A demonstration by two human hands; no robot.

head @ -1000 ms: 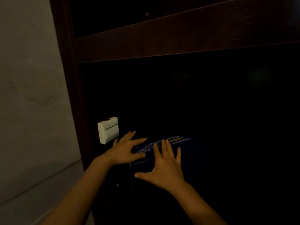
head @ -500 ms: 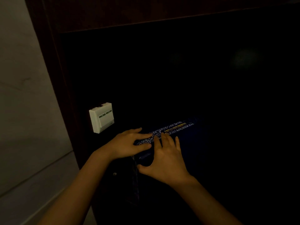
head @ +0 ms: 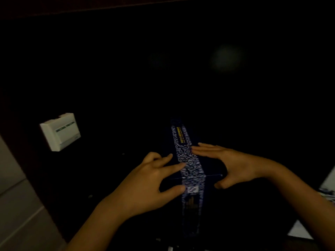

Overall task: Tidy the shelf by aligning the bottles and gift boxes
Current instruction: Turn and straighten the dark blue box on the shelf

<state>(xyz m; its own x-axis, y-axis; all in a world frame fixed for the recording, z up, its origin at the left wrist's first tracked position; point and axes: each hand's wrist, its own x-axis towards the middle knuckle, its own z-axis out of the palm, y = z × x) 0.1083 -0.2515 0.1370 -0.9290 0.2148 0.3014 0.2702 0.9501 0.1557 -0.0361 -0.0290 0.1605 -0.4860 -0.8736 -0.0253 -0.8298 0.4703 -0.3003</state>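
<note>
A dark blue gift box (head: pixel 213 171) stands in the dark shelf, almost lost in shadow. A blue-and-white patterned band with yellow print (head: pixel 188 160) runs over its top and down its front face. My left hand (head: pixel 150 182) holds the box's left side, with fingertips on the band and thumb on the front face. My right hand (head: pixel 230 163) lies on the right of the top, fingers reaching the band and thumb hooked over the front edge. No bottles can be made out in the dark.
A white wall-mounted unit (head: pixel 59 132) sits on the dark wood side panel to the left of the box. A pale wall (head: pixel 14 205) runs down the far left. Something white (head: pixel 326 192) shows at the right edge. The shelf interior is black.
The box has turned under my hands: its band lay crosswise before and now points away from me. My hands have spread to either side of it, and the view has dropped closer.
</note>
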